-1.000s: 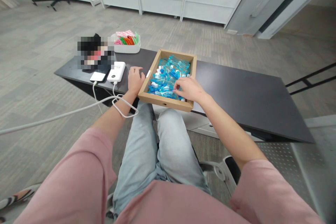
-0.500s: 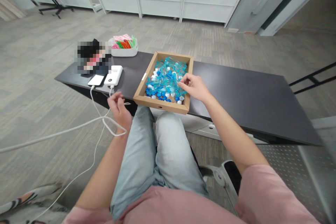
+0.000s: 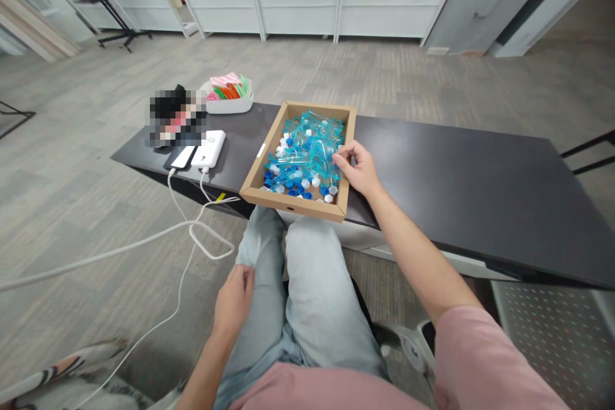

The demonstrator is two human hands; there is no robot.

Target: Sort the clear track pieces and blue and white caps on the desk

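My right hand [image 3: 358,166] reaches over the right wall of a shallow cardboard box [image 3: 314,209], thumb and fingers pinched together. Its fingertips are at a translucent turquoise plastic piece [image 3: 323,159], which appears to be in the pinch, though the exact contact is hard to see. More turquoise pieces lie heaped in the box. White caps [image 3: 333,190] and dark blue caps [image 3: 300,189] lie loose among them, mostly toward the near end. On my left thigh rests my left hand [image 3: 234,301], fingers curled in with nothing visible in them.
The box sits on a dark table [image 3: 461,186], overhanging its near edge. Left of it are a white power bank [image 3: 209,148], a phone [image 3: 182,157] and a white basket [image 3: 230,106] of colourful items. White cables [image 3: 144,237] hang at the left. Another person's foot [image 3: 62,368] shows lower left.
My left hand has dropped from beside the table edge to my thigh, its fingers now curled. My right hand stays at the box's right side, pinching at the turquoise pieces. The view has shifted slightly.
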